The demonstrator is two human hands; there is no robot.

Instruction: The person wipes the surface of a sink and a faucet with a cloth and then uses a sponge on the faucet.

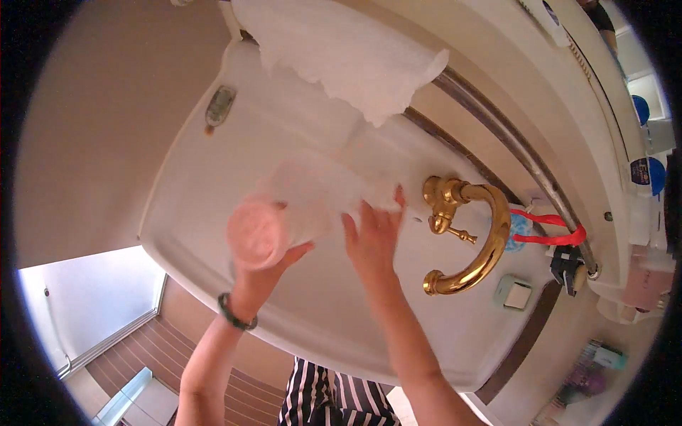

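Over the white sink (312, 319), my left hand (266, 277), with a dark green bracelet at its wrist, is wrapped round a container with a round pink end (256, 233). Its pale, see-through body reaches to the right and is smeared by motion, so the kind of container is hard to make out. To the right of it, my right hand (373, 241) has its fingers spread and pointing away from me, partly blurred. That hand is apart from the pink end and near the gold faucet (490, 241). Nothing plainly shows between its fingers.
A white cloth (341, 50) hangs over the metal rail (504, 131) at the back. Right of the faucet are a blue item with a red strap (554, 238) and a soap bar in a pale green dish (513, 294). An oval metal fitting (220, 106) sits at the far left.
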